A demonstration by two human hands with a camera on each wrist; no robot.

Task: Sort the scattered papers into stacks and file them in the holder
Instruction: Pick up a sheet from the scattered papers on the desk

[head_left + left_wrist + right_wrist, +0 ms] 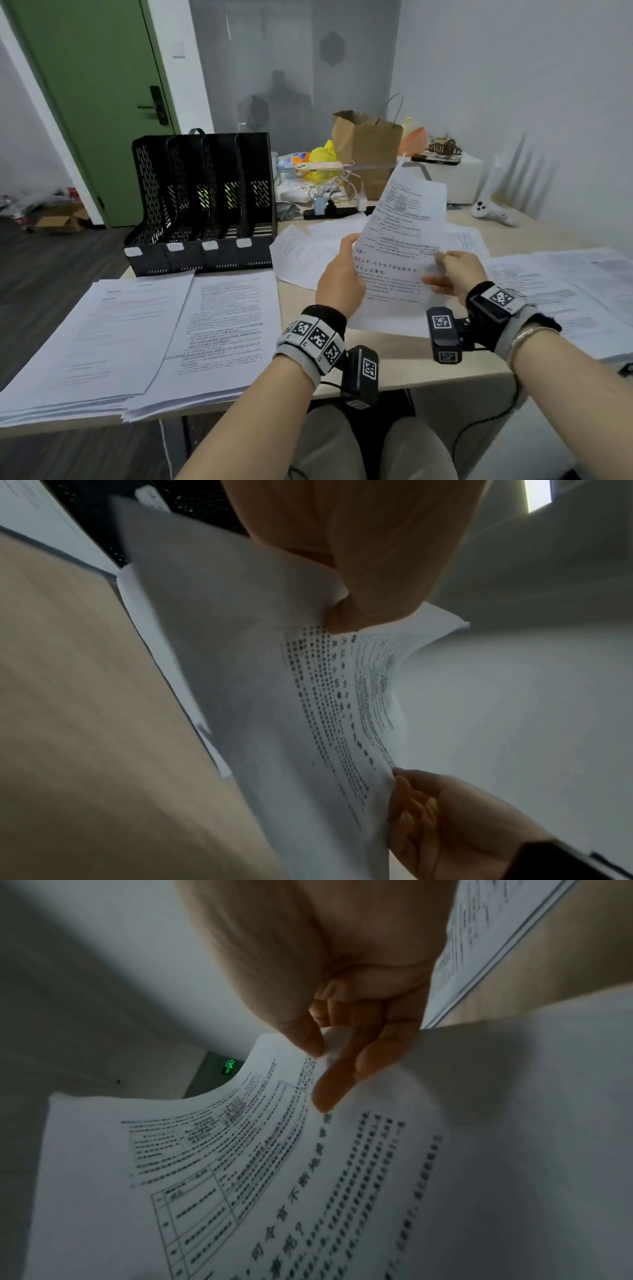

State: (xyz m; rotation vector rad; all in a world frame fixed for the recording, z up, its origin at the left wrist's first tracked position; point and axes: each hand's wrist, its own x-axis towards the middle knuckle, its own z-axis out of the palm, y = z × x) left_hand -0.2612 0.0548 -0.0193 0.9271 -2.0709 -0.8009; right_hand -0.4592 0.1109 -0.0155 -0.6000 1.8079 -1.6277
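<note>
While my left hand (337, 281) pinches the left edge of the sheets (399, 246), thumb on the printed face and fingers behind, my right hand (452, 270) nips the right edge between thumb and fingertips (363, 1066). Both grips are closed on paper; neither hand is spread. The sheets are held up off the counter (404, 370), tilted back, top edge curling away from me. The left wrist view shows a second leaf peeling behind the front one, so I take it I hold at least two; the exact count I cannot tell.

I judge this the sorting step: reading the top page to decide which stack it joins. Two stacks (144, 339) lie side by side at my near left, just before the holder (202, 202), whose slots look unfilled. Loose papers (301, 250) lie beyond my hands, and more papers (565, 291) spread at my right.

The next move calls for parting the leaves cleanly, then carrying one left and laying it square on its stack without fanning it.

The front page is white, limp, printed with tables above and larger characters mid-page.
</note>
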